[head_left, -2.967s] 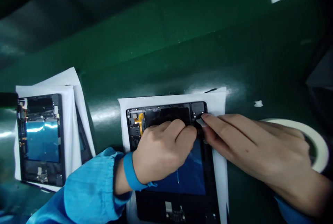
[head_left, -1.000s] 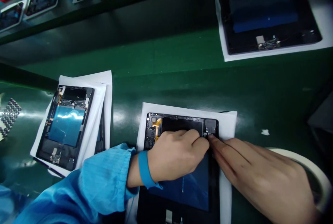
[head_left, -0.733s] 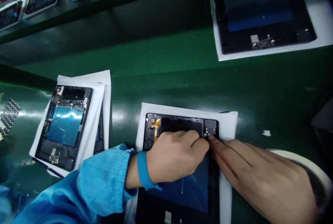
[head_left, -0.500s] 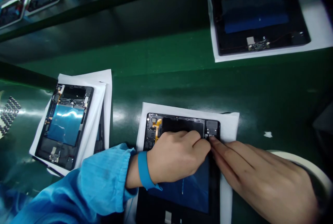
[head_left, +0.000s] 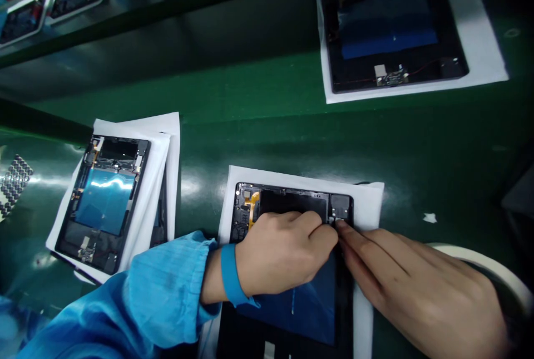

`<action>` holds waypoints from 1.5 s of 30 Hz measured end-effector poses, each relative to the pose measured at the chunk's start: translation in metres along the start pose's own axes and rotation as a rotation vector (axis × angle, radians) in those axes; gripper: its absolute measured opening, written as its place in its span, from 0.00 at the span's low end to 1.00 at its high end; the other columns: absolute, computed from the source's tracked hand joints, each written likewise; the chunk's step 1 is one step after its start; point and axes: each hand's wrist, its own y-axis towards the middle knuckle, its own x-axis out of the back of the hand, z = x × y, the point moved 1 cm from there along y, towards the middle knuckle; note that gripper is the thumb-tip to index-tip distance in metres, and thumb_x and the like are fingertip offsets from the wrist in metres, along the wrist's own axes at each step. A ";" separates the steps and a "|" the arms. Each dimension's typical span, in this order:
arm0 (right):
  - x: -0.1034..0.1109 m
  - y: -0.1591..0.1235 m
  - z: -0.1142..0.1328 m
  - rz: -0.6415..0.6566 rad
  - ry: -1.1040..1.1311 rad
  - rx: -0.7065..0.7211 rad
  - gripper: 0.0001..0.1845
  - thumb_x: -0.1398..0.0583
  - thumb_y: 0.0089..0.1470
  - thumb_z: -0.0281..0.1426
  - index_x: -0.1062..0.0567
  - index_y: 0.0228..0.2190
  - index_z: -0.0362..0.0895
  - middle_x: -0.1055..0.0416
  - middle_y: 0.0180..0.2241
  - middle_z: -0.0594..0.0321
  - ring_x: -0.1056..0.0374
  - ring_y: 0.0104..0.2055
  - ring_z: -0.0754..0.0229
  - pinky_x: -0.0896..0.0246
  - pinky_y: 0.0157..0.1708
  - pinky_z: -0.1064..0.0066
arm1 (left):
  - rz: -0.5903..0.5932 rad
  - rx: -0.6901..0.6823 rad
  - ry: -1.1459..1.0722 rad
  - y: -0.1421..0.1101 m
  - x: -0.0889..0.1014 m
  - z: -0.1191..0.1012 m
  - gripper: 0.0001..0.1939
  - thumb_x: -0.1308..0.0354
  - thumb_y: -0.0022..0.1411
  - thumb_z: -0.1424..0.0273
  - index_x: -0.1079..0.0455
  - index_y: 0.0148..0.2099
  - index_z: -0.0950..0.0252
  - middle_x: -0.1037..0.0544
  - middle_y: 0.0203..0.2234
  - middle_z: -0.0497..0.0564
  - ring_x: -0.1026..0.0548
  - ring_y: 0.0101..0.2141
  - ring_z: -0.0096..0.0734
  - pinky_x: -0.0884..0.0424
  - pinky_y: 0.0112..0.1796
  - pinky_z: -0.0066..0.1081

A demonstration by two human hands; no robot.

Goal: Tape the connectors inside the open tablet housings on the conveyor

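An opened tablet (head_left: 287, 325), black with a blue battery and an orange flex cable, lies on a white sheet (head_left: 367, 192) in front of me. My left hand (head_left: 287, 250), with a blue band at the wrist, is curled over its upper part, fingers bent together. From the right, my right hand (head_left: 421, 286) meets it at the tablet's right edge, just below a square black part (head_left: 340, 203). Its fingers are pressed together, the tips touching the tablet by the left fingertips. Whatever is pinched between the fingers is hidden.
Left of me, another opened tablet (head_left: 104, 203) rests on stacked white sheets. One more tablet (head_left: 387, 19) sits on a sheet at the far right of the green surface. A roll of tape (head_left: 484, 256) lies partly under my right hand, near a white scrap (head_left: 429, 217).
The tablet at the upper right has shifted left with its sheet. My hands stay at the same spot on the tablet in front of me.
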 end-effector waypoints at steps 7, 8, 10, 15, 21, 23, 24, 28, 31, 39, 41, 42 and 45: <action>-0.002 -0.002 -0.001 -0.002 0.003 -0.012 0.08 0.43 0.66 0.26 0.24 0.42 0.37 0.32 0.24 0.67 0.41 0.24 0.64 0.48 0.28 0.67 | -0.021 0.003 -0.004 0.001 -0.001 -0.001 0.12 0.53 0.72 0.73 0.32 0.35 0.64 0.31 0.26 0.46 0.29 0.25 0.30 0.33 0.21 0.33; -0.002 -0.002 -0.001 -0.001 0.004 -0.013 0.08 0.43 0.66 0.26 0.24 0.42 0.37 0.32 0.24 0.67 0.41 0.24 0.64 0.48 0.28 0.67 | -0.017 0.005 0.000 0.001 -0.001 -0.001 0.13 0.53 0.73 0.73 0.32 0.35 0.64 0.31 0.26 0.46 0.29 0.25 0.29 0.33 0.21 0.33; -0.002 -0.002 -0.001 -0.003 0.008 -0.012 0.08 0.43 0.66 0.26 0.24 0.42 0.37 0.33 0.24 0.67 0.41 0.25 0.63 0.49 0.28 0.66 | -0.014 0.009 0.006 0.002 -0.001 -0.001 0.13 0.54 0.73 0.73 0.32 0.35 0.64 0.31 0.26 0.46 0.29 0.25 0.29 0.32 0.22 0.33; -0.002 -0.003 -0.001 -0.006 0.025 -0.017 0.08 0.42 0.65 0.26 0.24 0.42 0.36 0.32 0.25 0.66 0.41 0.25 0.63 0.49 0.29 0.66 | -0.027 0.008 -0.004 0.003 -0.002 -0.002 0.13 0.52 0.73 0.73 0.32 0.35 0.64 0.31 0.26 0.46 0.29 0.25 0.30 0.33 0.22 0.34; -0.003 -0.004 -0.002 -0.013 0.034 -0.020 0.08 0.43 0.66 0.26 0.24 0.42 0.36 0.31 0.25 0.65 0.41 0.25 0.63 0.49 0.29 0.66 | -0.026 0.007 0.006 0.004 -0.002 -0.002 0.13 0.54 0.73 0.73 0.32 0.35 0.64 0.31 0.26 0.46 0.29 0.25 0.29 0.33 0.22 0.33; -0.003 -0.004 -0.003 -0.022 0.036 -0.016 0.08 0.43 0.66 0.26 0.24 0.42 0.36 0.31 0.25 0.65 0.41 0.25 0.62 0.49 0.28 0.66 | -0.019 0.008 0.013 0.004 -0.002 -0.003 0.14 0.54 0.73 0.72 0.33 0.35 0.64 0.31 0.26 0.46 0.29 0.25 0.29 0.33 0.22 0.33; -0.003 -0.004 -0.003 -0.024 0.037 -0.014 0.08 0.43 0.65 0.26 0.24 0.42 0.36 0.31 0.25 0.65 0.41 0.26 0.62 0.48 0.29 0.66 | -0.016 0.007 0.015 0.004 -0.002 -0.003 0.14 0.54 0.73 0.72 0.33 0.35 0.64 0.31 0.26 0.46 0.29 0.25 0.28 0.33 0.22 0.33; -0.003 -0.005 -0.004 -0.017 0.040 -0.015 0.08 0.42 0.65 0.26 0.24 0.42 0.36 0.31 0.25 0.65 0.41 0.26 0.61 0.48 0.29 0.66 | -0.022 0.001 0.007 0.004 -0.001 -0.003 0.14 0.54 0.73 0.73 0.33 0.35 0.64 0.31 0.26 0.46 0.29 0.25 0.29 0.34 0.21 0.33; -0.003 -0.006 -0.004 -0.016 0.043 -0.017 0.08 0.42 0.65 0.26 0.24 0.42 0.36 0.31 0.26 0.65 0.41 0.26 0.62 0.48 0.29 0.65 | -0.015 0.004 0.005 0.003 -0.001 -0.003 0.14 0.54 0.73 0.73 0.33 0.35 0.64 0.31 0.26 0.46 0.29 0.25 0.29 0.33 0.21 0.33; -0.004 -0.004 -0.004 -0.003 0.022 -0.010 0.09 0.44 0.66 0.25 0.24 0.43 0.36 0.30 0.26 0.65 0.39 0.25 0.64 0.47 0.29 0.65 | 0.003 -0.005 0.013 0.006 0.001 -0.002 0.14 0.54 0.74 0.73 0.31 0.35 0.65 0.30 0.26 0.47 0.29 0.25 0.29 0.31 0.23 0.33; -0.003 -0.004 -0.004 0.006 0.016 -0.005 0.09 0.43 0.65 0.25 0.24 0.43 0.36 0.29 0.27 0.65 0.38 0.25 0.64 0.46 0.28 0.66 | -0.001 0.000 0.020 0.007 0.003 -0.002 0.15 0.54 0.74 0.73 0.30 0.35 0.65 0.29 0.26 0.47 0.29 0.24 0.29 0.31 0.23 0.33; -0.002 -0.003 -0.004 0.008 0.019 -0.006 0.09 0.43 0.65 0.25 0.23 0.44 0.36 0.28 0.27 0.64 0.37 0.25 0.64 0.46 0.28 0.66 | -0.007 0.003 0.018 0.008 0.003 -0.001 0.15 0.54 0.74 0.73 0.30 0.35 0.65 0.29 0.26 0.47 0.29 0.24 0.30 0.31 0.23 0.33; -0.002 -0.002 -0.005 -0.004 0.050 -0.032 0.08 0.41 0.64 0.25 0.23 0.44 0.36 0.27 0.28 0.64 0.36 0.26 0.65 0.45 0.27 0.67 | -0.021 0.002 -0.004 0.009 0.004 0.000 0.15 0.53 0.74 0.74 0.28 0.36 0.65 0.29 0.26 0.47 0.29 0.25 0.30 0.31 0.24 0.33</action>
